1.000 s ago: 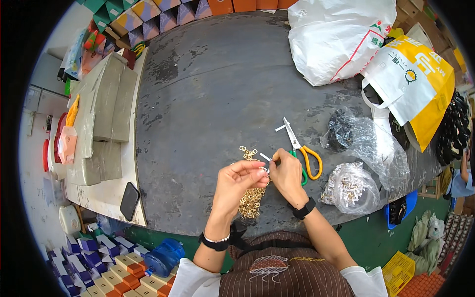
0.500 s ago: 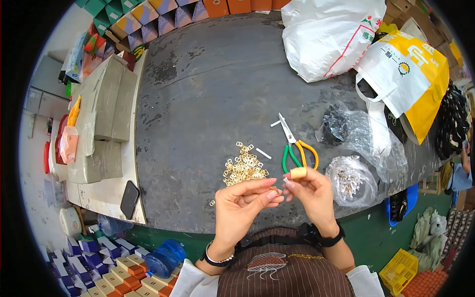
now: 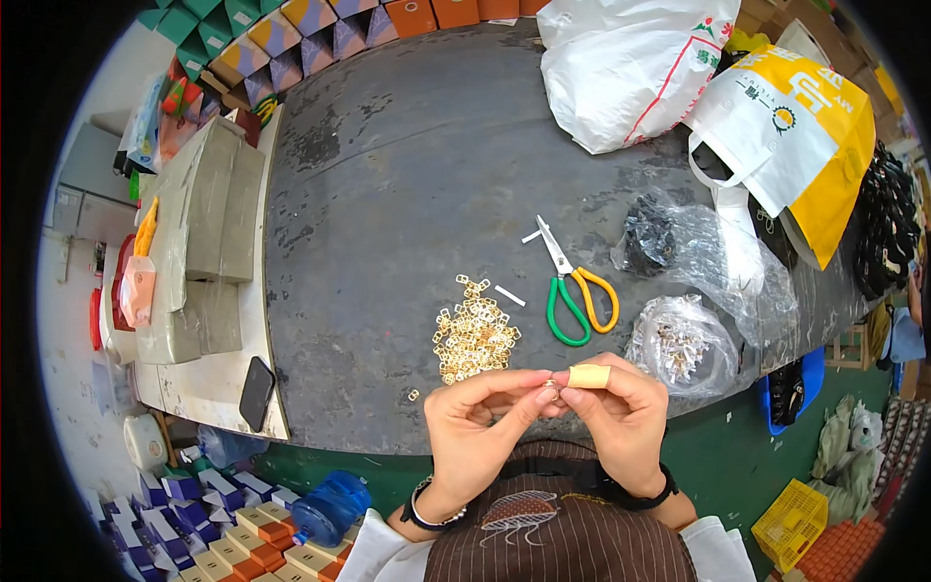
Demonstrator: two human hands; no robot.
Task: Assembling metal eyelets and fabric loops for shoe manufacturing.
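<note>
My left hand and my right hand meet at the fingertips near the table's front edge. Between thumb and forefinger, the left pinches a small gold buckle, mostly covered by the fingers. The right fingertips press against the same spot; whatever they pinch is too hidden to name. A yellow band wraps the right forefinger. Just beyond the left hand lies a heap of small gold buckles, with a single one apart from it. Scissors with a green and a yellow handle lie beyond the right hand, blades slightly parted.
Two thin white strips lie by the heap and the scissors. On the right are a clear bag of small metal parts, crumpled clear plastic and large bags. A phone rests on the left board.
My hands, apart before, have come together at the fingertips, bringing the buckle and the right pinch into contact. The view has shifted slightly; the heap and scissors have stayed put.
</note>
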